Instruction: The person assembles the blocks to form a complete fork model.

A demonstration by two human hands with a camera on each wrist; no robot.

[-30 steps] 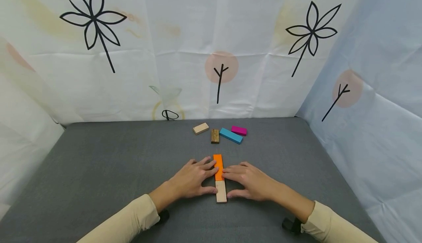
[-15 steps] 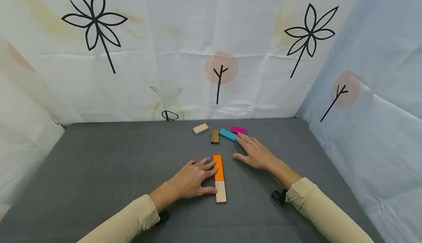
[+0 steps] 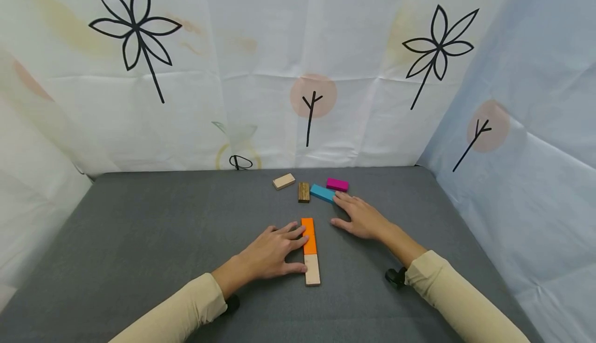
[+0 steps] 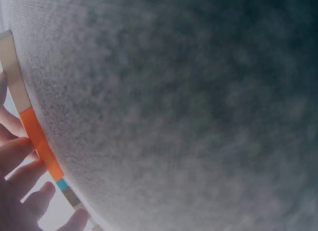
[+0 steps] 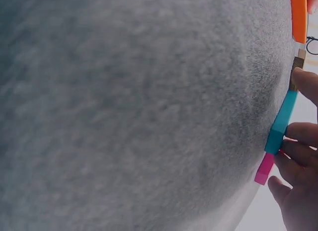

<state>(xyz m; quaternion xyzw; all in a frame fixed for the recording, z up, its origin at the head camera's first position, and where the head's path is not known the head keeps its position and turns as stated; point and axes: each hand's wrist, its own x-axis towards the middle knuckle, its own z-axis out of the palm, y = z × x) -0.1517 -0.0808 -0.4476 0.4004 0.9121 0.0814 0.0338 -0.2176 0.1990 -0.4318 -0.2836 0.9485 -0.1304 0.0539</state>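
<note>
An orange block [image 3: 311, 242] and a plain wooden block [image 3: 313, 274] lie end to end in a line running away from me. My left hand [image 3: 272, 252] rests along their left side, fingers spread, fingertips at the orange block's edge and the thumb at the wooden one. Farther back, my right hand [image 3: 362, 217] reaches to a blue block [image 3: 322, 193], its fingertips over that block's right end and its thumb apart from it. In the right wrist view the extended fingers overlap the blue block [image 5: 282, 119]. Just behind it lies a magenta block [image 3: 337, 184].
Left of the blue block are a dark brown striped block [image 3: 303, 192] and another pale wooden block [image 3: 283, 181]. All lie on a grey cloth-covered table [image 3: 186, 219]. White printed fabric [image 3: 261, 63] hangs behind the table and along its sides.
My right hand has left the right side of the orange block and moved forward and right to the blue block. The left hand and all the blocks have stayed in place.
</note>
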